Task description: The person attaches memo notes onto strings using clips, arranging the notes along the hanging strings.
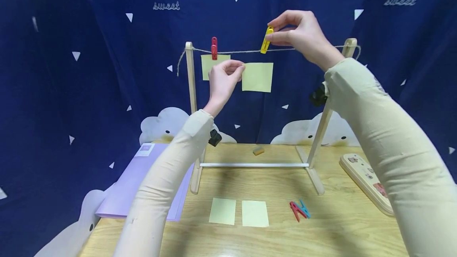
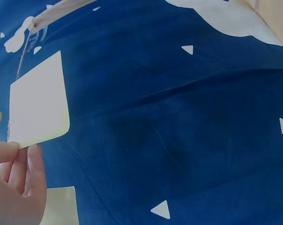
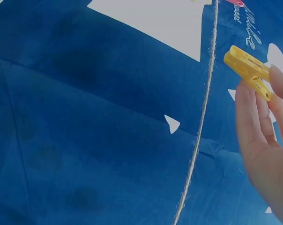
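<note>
Yellow peg [image 1: 265,39] pinched by right hand [image 1: 303,35] at string [image 1: 242,51], left hand [image 1: 223,78] pinching note [image 1: 258,77].

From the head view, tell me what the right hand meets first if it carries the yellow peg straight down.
The right hand brings the yellow peg first onto the twine line; depth is unclear, though the right wrist view shows a gap.

Open air is lying between the red peg [image 1: 214,48] and the yellow peg [image 1: 265,39] along the string [image 1: 239,51]. Below, two hanging notes [image 1: 257,77] are blocking the frame's middle; the posts [image 1: 191,86] are closing both sides, and the crossbar [image 1: 254,165] is barring the bottom.
</note>
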`<action>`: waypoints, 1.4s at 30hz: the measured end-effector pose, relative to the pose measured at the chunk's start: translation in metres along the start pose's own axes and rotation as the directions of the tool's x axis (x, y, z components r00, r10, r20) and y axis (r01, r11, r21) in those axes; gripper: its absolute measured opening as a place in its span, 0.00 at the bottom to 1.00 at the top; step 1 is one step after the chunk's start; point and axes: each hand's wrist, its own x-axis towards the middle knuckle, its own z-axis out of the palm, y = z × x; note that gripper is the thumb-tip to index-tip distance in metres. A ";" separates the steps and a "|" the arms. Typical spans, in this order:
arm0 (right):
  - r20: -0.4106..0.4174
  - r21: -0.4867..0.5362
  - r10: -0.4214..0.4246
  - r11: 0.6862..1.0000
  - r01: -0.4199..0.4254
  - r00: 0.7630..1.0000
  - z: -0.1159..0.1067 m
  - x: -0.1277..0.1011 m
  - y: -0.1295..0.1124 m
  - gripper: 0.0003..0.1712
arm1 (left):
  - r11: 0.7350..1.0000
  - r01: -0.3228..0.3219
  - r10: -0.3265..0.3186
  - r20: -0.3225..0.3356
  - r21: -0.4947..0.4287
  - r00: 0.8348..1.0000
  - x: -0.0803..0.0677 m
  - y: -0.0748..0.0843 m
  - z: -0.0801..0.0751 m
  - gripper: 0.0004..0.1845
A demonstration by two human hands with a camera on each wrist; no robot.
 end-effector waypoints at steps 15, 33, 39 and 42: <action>0.016 0.011 -0.008 1.000 0.008 1.000 0.013 0.015 -0.004 0.15 | 0.999 0.015 -0.015 0.009 0.035 1.000 0.003 0.003 -0.005 0.09; 0.025 -0.014 0.018 1.000 -0.017 1.000 0.023 0.022 -0.002 0.17 | 0.999 0.007 -0.007 0.000 0.042 1.000 0.006 0.003 -0.008 0.09; 0.035 -0.018 0.029 0.999 -0.029 0.999 0.025 0.026 0.000 0.17 | 0.999 0.010 -0.009 -0.005 0.041 1.000 0.008 0.002 -0.010 0.09; 0.044 -0.029 0.039 0.999 -0.037 0.998 0.028 0.027 0.001 0.18 | 0.999 0.016 -0.015 -0.008 0.044 1.000 0.008 0.001 -0.011 0.09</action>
